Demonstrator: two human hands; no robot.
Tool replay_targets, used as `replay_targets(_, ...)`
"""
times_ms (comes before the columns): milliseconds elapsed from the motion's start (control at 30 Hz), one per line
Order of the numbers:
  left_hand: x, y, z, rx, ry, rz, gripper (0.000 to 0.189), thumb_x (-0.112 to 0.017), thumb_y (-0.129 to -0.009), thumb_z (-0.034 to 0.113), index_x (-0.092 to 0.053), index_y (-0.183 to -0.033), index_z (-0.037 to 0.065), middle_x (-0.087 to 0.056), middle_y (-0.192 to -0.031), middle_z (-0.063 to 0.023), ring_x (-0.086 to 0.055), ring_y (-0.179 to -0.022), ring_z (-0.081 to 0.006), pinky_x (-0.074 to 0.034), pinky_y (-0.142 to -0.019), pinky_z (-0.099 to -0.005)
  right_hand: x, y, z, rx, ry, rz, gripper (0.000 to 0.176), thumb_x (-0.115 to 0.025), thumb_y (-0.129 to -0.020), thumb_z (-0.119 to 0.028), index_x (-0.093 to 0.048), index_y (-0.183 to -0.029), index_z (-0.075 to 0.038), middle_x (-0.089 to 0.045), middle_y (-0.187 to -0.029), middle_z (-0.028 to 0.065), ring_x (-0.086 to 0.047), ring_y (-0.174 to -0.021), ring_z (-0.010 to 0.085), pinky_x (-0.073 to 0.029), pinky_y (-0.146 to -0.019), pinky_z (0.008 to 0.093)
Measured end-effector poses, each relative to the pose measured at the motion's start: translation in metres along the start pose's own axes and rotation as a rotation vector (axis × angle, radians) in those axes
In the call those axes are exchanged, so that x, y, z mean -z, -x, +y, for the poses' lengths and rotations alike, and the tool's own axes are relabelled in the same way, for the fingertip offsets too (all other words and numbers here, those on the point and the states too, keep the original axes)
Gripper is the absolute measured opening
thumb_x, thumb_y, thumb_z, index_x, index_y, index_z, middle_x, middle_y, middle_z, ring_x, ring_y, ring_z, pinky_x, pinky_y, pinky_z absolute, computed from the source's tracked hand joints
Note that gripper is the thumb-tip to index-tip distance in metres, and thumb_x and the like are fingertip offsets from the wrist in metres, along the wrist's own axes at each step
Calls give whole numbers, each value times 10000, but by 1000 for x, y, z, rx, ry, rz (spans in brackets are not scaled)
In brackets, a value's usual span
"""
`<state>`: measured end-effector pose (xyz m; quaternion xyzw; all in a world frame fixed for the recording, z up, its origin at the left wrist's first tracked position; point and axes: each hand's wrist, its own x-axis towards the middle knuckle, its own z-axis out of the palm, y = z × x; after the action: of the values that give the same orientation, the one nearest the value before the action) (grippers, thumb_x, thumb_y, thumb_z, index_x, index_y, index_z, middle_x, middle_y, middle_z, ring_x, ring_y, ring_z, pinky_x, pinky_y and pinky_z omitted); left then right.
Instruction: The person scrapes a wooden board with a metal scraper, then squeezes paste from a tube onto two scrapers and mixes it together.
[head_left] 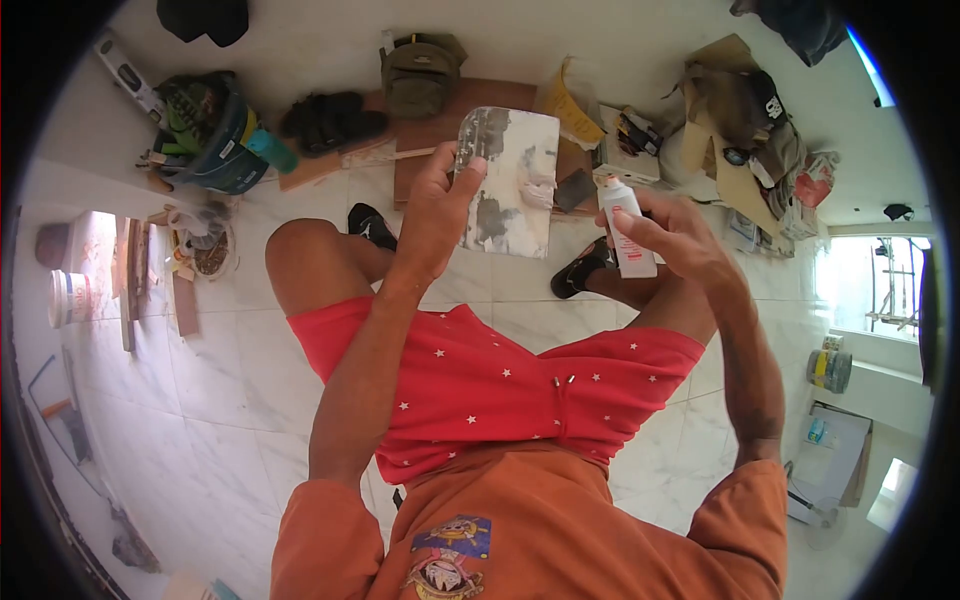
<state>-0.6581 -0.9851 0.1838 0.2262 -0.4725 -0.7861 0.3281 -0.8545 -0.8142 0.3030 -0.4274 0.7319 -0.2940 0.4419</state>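
Note:
My left hand [441,205] grips the left edge of a flat metal trowel plate [515,175] smeared with white and grey filler, held upright in front of me. My right hand [672,232] is closed around a small white squeeze bottle [626,228] with red print, its nozzle pointing up, just right of the plate. I am crouched in red star-print shorts and an orange shirt, black sandals on both feet.
White marble floor tiles [200,380] lie below. A green backpack [420,72], black sandals [330,118], a bucket of tools [215,140], wooden boards [440,130] and a pile of cardboard and clothes [745,130] line the far wall. A white tub [70,298] sits left.

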Motion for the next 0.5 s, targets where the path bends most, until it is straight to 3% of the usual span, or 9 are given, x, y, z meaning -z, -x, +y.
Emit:
replay_targets(67, -4, 1, -3, -14, -60, -12, 204, -565, -1031, 166, -608, -1167, 21, -633, -913, 29, -530, -793, -20, -465, -702, -219, 11, -5, -21, -49, 344, -51, 390, -619, -969, -371, -669, -1103, -8, -632, -873, 60, -572, -799, 103, -431, -668, 310)
replay_targets(100, -6, 1, -5, -23, -77, -20, 200, -567, -1028, 168, -609, -1154, 19, -627, -894, 31, -522, -779, -22, -459, -688, -223, 12, -4, -31, -45, 421, -39, 390, -635, -965, -390, -660, -1066, -14, -643, -848, 88, -595, -772, 184, -438, -682, 348)
replay_targets(200, -11, 1, -13, -48, -149, -30, 199, -577, -1017, 177, -610, -1123, 12, -610, -846, 25, -502, -744, -33, -444, -654, -236, 24, -15, -23, 209, 815, -26, 423, -657, -947, -422, -660, -1051, -13, -646, -909, 168, -624, -881, 307, -475, -777, 392)
replay_targets(300, -15, 3, -17, -49, -226, -34, 219, -587, -1002, 188, -602, -1113, 0, -602, -823, -4, -499, -733, -57, -442, -653, -253, 22, -17, -25, 241, 898, -20, 312, -665, -948, -297, -644, -1023, 5, -629, -928, 176, -594, -930, 367, -474, -807, 443)
replay_targets(500, -22, 8, -7, -55, -269, -55, 248, -587, -988, 198, -597, -1123, -10, -607, -859, -61, -551, -784, -121, -475, -740, -302, 22, -27, -24, 329, 1077, -81, 162, -658, -911, -124, -625, -991, 13, -600, -933, 151, -577, -991, 345, -473, -861, 454)
